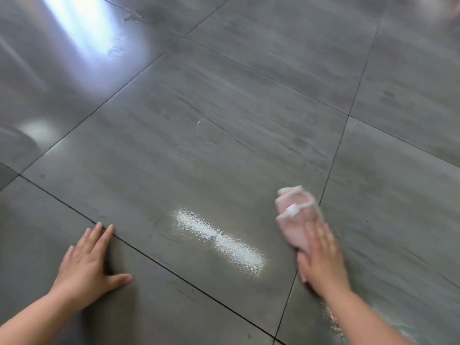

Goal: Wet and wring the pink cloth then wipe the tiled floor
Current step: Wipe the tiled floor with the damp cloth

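The pink cloth (296,212), folded and with a white tag on top, lies on the grey tiled floor (199,108) at the lower right. My right hand (321,255) presses flat on its near end with straight fingers; both are motion-blurred. My left hand (87,265) rests flat on the floor at the lower left, fingers spread, holding nothing. A wet, shiny streak (219,242) lies on the tile between my hands.
Dark grout lines (333,158) divide the large tiles. A faint water ring (209,131) marks the middle tile and a small puddle (132,19) sits at the far left. A bright light reflection (82,23) falls on the floor at the top left.
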